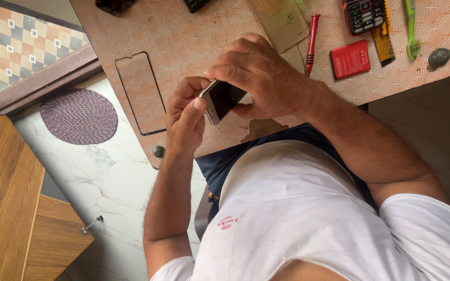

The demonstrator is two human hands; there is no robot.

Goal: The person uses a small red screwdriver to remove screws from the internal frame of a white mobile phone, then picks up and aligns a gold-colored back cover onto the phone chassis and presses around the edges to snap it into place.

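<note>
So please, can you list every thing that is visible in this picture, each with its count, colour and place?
small phone: 1, dark screen with silver edge, held in both hands over the table
table: 1, orange and white pattern, upper part of the view
screen protector: 1, clear with dark outline, flat on the table, left of the hands
screwdriver: 1, red, on the table beyond the hands
battery: 1, red, flat on the table at right
keypad phone: 1, black and red, top edge at right
toothbrush: 1, green, far right of the table
phone back cover: 1, beige, top centre
round mat: 1, purple woven, on the marble floor at left
left hand: 1, grips the phone's left end
right hand: 1, covers the phone's right end
</note>
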